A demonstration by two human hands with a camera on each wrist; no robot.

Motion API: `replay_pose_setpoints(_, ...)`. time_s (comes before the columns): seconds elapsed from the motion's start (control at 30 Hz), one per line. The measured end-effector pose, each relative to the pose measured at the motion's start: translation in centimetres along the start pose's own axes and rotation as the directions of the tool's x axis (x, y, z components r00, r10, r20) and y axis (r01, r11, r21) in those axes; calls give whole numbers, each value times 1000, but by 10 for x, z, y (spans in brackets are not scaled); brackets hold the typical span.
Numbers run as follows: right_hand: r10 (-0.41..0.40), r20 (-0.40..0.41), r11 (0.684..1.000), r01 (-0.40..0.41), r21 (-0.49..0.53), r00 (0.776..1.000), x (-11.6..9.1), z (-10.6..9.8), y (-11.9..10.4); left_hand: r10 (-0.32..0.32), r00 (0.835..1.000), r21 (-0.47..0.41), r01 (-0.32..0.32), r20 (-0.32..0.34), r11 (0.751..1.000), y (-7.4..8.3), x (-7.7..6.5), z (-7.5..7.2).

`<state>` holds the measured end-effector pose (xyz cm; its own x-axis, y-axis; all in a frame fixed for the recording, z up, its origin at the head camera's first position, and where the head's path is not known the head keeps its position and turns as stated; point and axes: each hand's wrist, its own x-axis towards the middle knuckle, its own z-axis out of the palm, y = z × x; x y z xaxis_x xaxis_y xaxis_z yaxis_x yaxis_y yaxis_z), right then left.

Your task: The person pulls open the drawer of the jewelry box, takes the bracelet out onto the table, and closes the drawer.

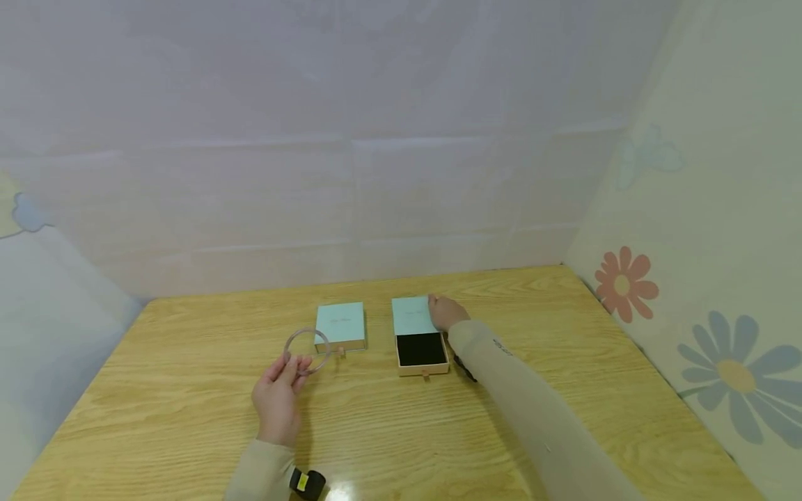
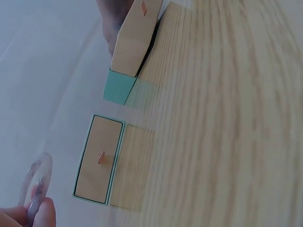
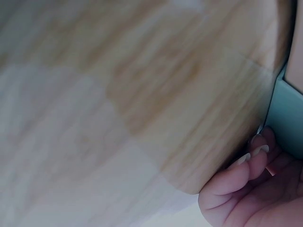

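Note:
My left hand (image 1: pixel 278 400) pinches a translucent pale purple bangle (image 1: pixel 328 348) between thumb and fingers, raised in front of a closed mint-green drawer box (image 1: pixel 340 323). In the left wrist view the bangle (image 2: pixel 46 166) stands upright at the fingertips. To the right sits a second mint-green drawer box (image 1: pixel 411 316). Its drawer (image 1: pixel 423 371) is pulled out toward me, showing a black lining. My right hand (image 1: pixel 447 312) grips this box at its far right corner; in the right wrist view the curled fingers (image 3: pixel 229 182) lie against the green side. The thumb is hidden there.
Both boxes stand on a wood-grain table (image 1: pixel 370 431), side by side with a gap between them. Each drawer front has a small orange pull tab. Behind is a pale hanging sheet (image 1: pixel 351 209); a flowered sheet (image 1: pixel 702 243) borders the right side.

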<state>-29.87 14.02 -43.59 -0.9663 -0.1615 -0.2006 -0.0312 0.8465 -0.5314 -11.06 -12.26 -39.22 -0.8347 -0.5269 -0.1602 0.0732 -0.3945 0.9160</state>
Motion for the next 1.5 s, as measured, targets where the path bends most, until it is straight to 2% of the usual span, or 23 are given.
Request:
replay_pose_setpoints(0.23,-1,5,1000,1,5,1000,0,0,0,-6,1000,25,6,-24,1000,3,1,-6)
replay_pose_setpoints(0.57,8,30,1000,-8,29,1000,-4,-3,-2,-17,999,15,18,-48,1000,5,0,-12)
replay_pose_setpoints(0.77,-4,9,1000,3,10,1000,-2,-1,-2,-15,999,28,16,-48,999,8,2,-15)
replay_pose_setpoints(1.03,2,22,1000,-2,19,1000,2,1,-1,-44,995,-24,42,-91,999,12,4,-23)
replay_pose_setpoints(1.5,-4,19,1000,3,15,1000,-1,-2,-3,-84,989,-2,85,-118,996,15,9,-29)
